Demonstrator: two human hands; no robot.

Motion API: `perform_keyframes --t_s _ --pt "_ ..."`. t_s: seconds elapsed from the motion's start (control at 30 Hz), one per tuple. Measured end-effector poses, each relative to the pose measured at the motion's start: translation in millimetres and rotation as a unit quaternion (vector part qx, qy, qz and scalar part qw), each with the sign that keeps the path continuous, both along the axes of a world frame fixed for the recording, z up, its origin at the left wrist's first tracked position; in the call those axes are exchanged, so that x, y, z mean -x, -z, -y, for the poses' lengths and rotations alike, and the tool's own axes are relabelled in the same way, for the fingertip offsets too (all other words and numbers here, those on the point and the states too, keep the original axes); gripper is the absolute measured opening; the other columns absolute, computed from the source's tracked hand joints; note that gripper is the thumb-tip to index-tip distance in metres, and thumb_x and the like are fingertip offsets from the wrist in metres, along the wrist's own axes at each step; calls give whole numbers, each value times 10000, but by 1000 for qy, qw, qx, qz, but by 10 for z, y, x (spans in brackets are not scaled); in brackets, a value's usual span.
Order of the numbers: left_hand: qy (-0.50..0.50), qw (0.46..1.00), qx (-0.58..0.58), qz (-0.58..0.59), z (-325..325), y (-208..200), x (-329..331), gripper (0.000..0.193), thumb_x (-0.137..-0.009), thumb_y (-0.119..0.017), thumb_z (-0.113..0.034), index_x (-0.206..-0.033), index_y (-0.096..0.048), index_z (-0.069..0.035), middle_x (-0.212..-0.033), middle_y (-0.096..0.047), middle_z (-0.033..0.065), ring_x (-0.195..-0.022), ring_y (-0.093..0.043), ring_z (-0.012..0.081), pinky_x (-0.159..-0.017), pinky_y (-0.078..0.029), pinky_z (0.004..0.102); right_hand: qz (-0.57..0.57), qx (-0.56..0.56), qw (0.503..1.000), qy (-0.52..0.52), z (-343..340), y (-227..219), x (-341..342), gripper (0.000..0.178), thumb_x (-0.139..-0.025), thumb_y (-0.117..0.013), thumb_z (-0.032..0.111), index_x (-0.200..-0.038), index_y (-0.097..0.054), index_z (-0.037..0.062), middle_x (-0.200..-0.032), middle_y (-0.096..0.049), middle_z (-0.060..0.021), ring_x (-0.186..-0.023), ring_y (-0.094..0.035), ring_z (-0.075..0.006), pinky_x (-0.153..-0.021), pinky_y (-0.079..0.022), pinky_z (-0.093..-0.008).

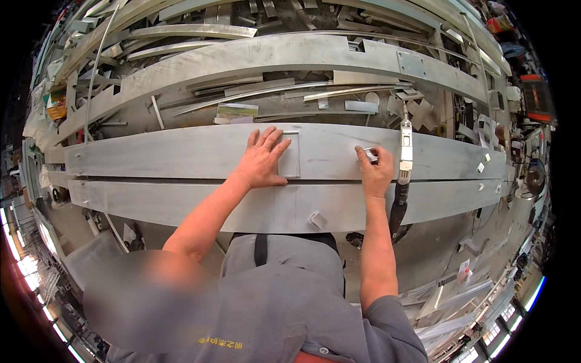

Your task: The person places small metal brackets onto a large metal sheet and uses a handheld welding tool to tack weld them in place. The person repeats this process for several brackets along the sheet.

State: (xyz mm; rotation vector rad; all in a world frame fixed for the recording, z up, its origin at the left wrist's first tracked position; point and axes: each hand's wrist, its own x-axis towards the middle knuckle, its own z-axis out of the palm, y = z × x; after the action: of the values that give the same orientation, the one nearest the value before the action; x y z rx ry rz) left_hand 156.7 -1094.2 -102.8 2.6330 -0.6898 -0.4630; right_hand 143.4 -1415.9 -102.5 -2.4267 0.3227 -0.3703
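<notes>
Two long grey metal beams lie side by side in front of me, a far beam (181,148) and a near beam (163,202), with a narrow dark gap between them. My left hand (263,158) rests open on the far beam, its fingers spread along the edge of a flat rectangular metal plate (291,158). Farther right, my right hand (377,172) is closed in a pinch on a small shiny metal piece (370,155) just over the far beam. A silver power tool with a black handle (405,158) lies across both beams beside that hand.
A small light block (316,219) sits on the near beam's front edge. Several small white pieces (481,167) lie at the beams' right end. Beyond, another long beam (242,57) spans a floor strewn with metal offcuts (284,91). More metal strips (454,311) lie at lower right.
</notes>
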Motion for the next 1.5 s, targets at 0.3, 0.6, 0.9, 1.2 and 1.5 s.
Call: perform_keyframes --t_s 0.3,0.6,0.9,1.2,1.5 --pt "15 997 77 24 -187 160 129 1011 -619 -889 -437 -1466 -438 -117 -1596 -305 182 -1507 -239 390 -1253 -143 550 -33 -27 994 -104 -774 165 208 336 -780 -847 182 -1025 -691 13 -1051 -575 -159 -863 -632 -306 -734 -541 -398" --pt "20 990 121 69 -207 316 144 997 -594 -899 -367 -1447 -446 -119 -1585 -305 207 -1490 -252 415 -1246 -178 546 -77 -78 969 -221 -361 225 398 168 -831 -696 29 -995 -682 59 -983 -621 -120 -857 -644 -314 -732 -544 -417" --pt "15 984 139 113 -188 380 167 968 -543 -886 -311 -1394 -477 -97 -1544 -377 198 -1465 -295 415 -1224 -228 541 -29 -76 982 -172 -248 356 1092 159 -827 -716 41 -980 -681 63 -948 -627 -109 -797 -644 -309 -687 -537 -409" --pt "1 983 145 109 -215 372 200 894 -553 -878 -312 -1334 -505 -84 -1528 -409 187 -1462 -317 400 -1235 -215 534 -13 -130 966 -222 -693 274 914 166 -830 -720 66 -994 -708 93 -918 -638 -88 -786 -652 -286 -673 -533 -389" --pt "-15 983 152 103 -218 339 196 850 -568 -892 -347 -1290 -527 -88 -1531 -409 179 -1463 -320 396 -1243 -211 536 -80 -8 947 -312 -1243 323 564 130 -784 -750 134 -913 -733 135 -880 -640 -57 -811 -660 -280 -696 -541 -408"
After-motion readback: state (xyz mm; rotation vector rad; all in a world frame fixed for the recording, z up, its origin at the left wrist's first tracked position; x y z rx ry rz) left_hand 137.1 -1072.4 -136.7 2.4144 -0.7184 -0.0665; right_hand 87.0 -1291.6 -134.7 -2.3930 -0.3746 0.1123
